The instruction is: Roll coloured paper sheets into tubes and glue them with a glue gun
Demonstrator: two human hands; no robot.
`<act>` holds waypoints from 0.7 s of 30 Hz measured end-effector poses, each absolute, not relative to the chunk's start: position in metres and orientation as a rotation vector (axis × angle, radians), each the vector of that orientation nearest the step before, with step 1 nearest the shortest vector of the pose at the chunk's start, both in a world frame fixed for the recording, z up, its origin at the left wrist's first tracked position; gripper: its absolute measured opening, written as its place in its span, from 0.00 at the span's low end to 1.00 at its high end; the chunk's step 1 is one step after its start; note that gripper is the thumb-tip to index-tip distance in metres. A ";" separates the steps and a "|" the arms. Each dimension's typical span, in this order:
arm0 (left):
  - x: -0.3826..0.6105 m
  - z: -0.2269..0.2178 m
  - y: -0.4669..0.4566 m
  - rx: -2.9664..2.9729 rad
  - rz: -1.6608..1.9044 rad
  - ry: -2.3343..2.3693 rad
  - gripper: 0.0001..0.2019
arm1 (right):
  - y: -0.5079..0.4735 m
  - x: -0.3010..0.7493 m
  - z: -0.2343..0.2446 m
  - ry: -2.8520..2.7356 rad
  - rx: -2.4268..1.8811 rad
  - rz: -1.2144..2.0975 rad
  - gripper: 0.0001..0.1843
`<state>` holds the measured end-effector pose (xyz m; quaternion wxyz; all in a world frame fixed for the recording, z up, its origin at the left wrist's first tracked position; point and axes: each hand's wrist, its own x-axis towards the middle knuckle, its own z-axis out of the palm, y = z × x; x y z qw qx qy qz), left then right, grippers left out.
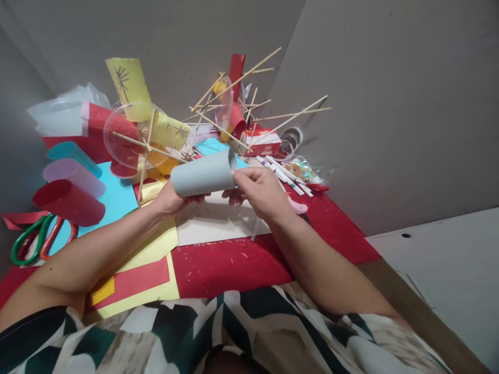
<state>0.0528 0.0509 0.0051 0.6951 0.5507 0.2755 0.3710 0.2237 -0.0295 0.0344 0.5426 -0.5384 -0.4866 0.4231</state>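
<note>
Both my hands hold a grey-blue sheet of paper rolled into a tube (pixel 202 177) above a white sheet (pixel 212 226) on the red table (pixel 234 265). My left hand (pixel 171 200) cups the tube from below at its left end. My right hand (pixel 259 189) pinches the tube's right edge with fingers closed on the loose flap.
Rolled paper tubes in red (pixel 68 202), pink (pixel 74 176) and blue (pixel 72 154) lie at left, with green and orange scissors (pixel 37 241) near them. Behind stand clear plastic lids, wooden skewers (pixel 234 88), yellow and red paper, markers (pixel 283 174). Yellow and red sheets (pixel 136 275) lie under my left forearm.
</note>
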 end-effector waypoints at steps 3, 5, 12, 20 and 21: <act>0.052 0.004 0.049 1.245 0.821 0.631 0.16 | -0.031 0.226 0.032 -1.142 -1.291 1.085 0.21; 0.052 0.005 0.048 1.217 0.788 0.649 0.20 | -0.031 0.227 0.030 -1.138 -1.291 1.106 0.20; 0.058 0.017 0.044 1.260 0.646 0.543 0.26 | -0.034 0.226 0.029 -1.150 -1.259 1.195 0.26; 0.042 -0.001 0.056 1.480 0.720 0.597 0.21 | -0.029 0.232 0.023 -1.235 -1.299 1.355 0.22; 0.040 -0.002 0.056 1.525 0.727 0.621 0.20 | -0.029 0.231 0.021 -1.245 -1.290 1.370 0.20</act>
